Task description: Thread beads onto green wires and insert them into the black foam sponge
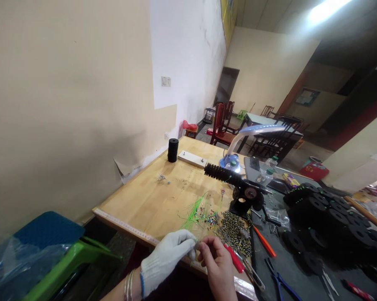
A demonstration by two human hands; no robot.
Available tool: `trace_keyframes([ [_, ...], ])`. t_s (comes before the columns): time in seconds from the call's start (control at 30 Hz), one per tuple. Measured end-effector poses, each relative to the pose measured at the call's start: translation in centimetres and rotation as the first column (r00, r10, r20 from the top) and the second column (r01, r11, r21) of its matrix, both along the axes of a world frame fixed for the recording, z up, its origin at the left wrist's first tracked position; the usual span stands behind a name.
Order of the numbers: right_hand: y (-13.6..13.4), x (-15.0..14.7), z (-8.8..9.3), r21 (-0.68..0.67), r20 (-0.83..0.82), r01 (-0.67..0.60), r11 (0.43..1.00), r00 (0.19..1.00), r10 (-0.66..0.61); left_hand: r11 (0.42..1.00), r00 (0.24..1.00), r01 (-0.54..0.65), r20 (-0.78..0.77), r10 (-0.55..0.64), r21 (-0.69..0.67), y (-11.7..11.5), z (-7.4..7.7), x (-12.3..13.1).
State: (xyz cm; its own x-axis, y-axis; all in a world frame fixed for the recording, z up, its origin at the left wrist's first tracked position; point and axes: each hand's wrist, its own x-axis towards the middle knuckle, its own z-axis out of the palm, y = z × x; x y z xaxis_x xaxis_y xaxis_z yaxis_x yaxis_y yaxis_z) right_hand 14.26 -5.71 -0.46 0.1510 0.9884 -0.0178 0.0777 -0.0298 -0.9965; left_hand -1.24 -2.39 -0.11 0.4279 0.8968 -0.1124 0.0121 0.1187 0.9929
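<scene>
My left hand [171, 256], in a white knit glove, is closed at the fingertips near the table's front edge. My bare right hand [218, 264] pinches close beside it. Something small and greenish shows between the fingertips, too small to make out. Just beyond my hands lie thin green strands [193, 214] and scattered small coloured pieces [211, 218]. A heap of tiny black-and-yellow pieces [234, 234] spreads beyond my right hand. A red-handled tool [235, 258] lies by my right hand, partly hidden.
A black hand-cranked device [243, 194] carries a ridged black roll. A ridged black cylinder [173, 150], white board [192, 158] and lamp [230, 161] stand farther back. On the right are an orange-handled tool [264, 241], blue-handled pliers [279, 276] and stacked black spools [329, 217].
</scene>
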Motion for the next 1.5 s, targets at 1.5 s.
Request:
trace_keyframes([
  [1.5,15.7,11.5,6.9,0.645,0.669,-0.084,0.759,0.542,-0.509,0.984,0.902,-0.166,0.414,0.127,0.061,13.1,2.7,16.4],
])
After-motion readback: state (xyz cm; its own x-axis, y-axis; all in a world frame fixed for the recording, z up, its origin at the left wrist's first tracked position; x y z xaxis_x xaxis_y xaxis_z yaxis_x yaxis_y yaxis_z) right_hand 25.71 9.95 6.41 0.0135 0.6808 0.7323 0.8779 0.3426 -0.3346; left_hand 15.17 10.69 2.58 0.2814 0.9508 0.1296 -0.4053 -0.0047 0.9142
